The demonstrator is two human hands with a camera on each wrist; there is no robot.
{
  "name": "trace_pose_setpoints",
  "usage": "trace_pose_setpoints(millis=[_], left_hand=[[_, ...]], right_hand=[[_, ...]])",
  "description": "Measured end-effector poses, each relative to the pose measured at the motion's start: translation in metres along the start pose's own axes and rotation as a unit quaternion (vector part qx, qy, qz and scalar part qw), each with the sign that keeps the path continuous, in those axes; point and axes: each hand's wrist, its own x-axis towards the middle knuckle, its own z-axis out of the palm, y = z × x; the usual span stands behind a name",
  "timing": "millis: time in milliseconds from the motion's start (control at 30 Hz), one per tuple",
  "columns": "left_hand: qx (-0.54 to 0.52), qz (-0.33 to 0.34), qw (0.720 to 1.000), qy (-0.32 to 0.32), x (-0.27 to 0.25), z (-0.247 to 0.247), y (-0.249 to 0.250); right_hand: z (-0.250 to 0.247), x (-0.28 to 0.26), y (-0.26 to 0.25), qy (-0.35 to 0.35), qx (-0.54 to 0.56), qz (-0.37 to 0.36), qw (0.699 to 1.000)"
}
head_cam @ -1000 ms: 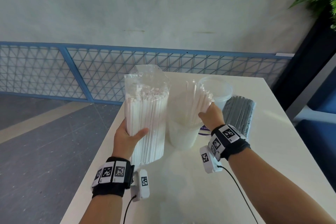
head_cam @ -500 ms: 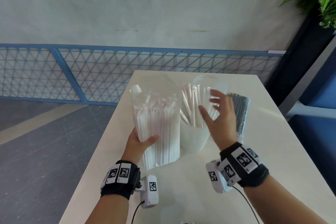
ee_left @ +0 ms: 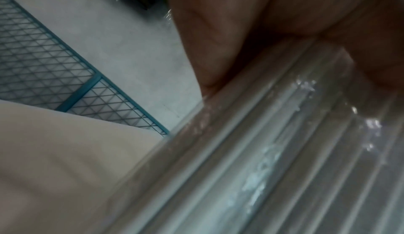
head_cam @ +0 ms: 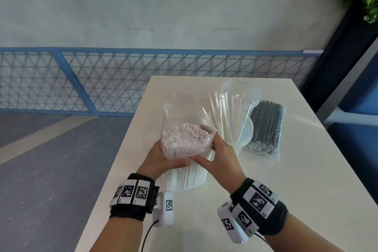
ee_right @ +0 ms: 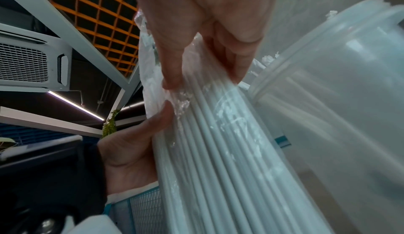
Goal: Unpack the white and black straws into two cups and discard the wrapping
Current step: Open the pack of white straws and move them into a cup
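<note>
White table (head_cam: 296,180) up against a blue mesh railing (head_cam: 81,80) with a grey wall behind, that's the setting from the head cam. Both hands are on the bag of white straws (head_cam: 187,143), which stands upright near the left edge of the table, bottom end on the tabletop. Left hand (head_cam: 161,159) wraps it from the left, thumb across the front; right hand (head_cam: 219,156) grasps it from the right side, thumb pointing in toward the left thumb. Top of the plastic is open and loose above the straw ends. Just behind and to the right sits a clear cup (head_cam: 240,139) with a handful of loose white straws (head_cam: 227,116) fanned out in it, and a second clear cup (head_cam: 241,92) right behind that. Pack of black straws (head_cam: 266,127) lies flat on the table beside the cups, still sealed.

Left wrist cam is pretty blurry: palm and fingers (ee_left: 218,30) pressed onto the crinkly plastic of the bag (ee_left: 284,151), table edge and railing off to the side.

Right wrist cam is clearer: right-hand fingers (ee_right: 174,56) curled onto the wrapped straws (ee_right: 218,142), left hand (ee_right: 131,148) clasping the same bundle from the other side, cup wall (ee_right: 338,82) just to the right.
</note>
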Motion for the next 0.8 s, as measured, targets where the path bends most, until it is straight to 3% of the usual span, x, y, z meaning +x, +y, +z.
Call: trace_pose_setpoints(millis=[167, 500, 567, 633, 700, 800], left_hand=[[0.054, 0.022, 0.998, 0.027, 0.001, 0.0, 0.001], [0.097, 0.021, 0.993, 0.066, -0.016, 0.006, 0.012], [0.1, 0.021, 0.992, 0.075, -0.018, 0.004, 0.011], [0.098, 0.018, 0.992, 0.077, -0.021, 0.002, 0.01], [0.096, 0.013, 0.993, 0.072, -0.024, 0.002, 0.011], [0.112, 0.002, 0.992, 0.066, -0.026, 0.001, 0.016]], right_hand=[[0.0, -0.001, 0.004, 0.036, 0.001, 0.017, 0.999], [-0.009, -0.015, -0.001, 0.031, 0.076, 0.032, 0.996], [-0.01, -0.018, -0.003, 0.039, 0.075, 0.01, 0.996], [-0.014, -0.024, -0.008, 0.097, 0.057, -0.05, 0.992], [-0.021, -0.028, -0.016, 0.156, -0.007, -0.129, 0.979], [-0.032, -0.029, -0.028, 0.139, -0.155, -0.177, 0.962]])
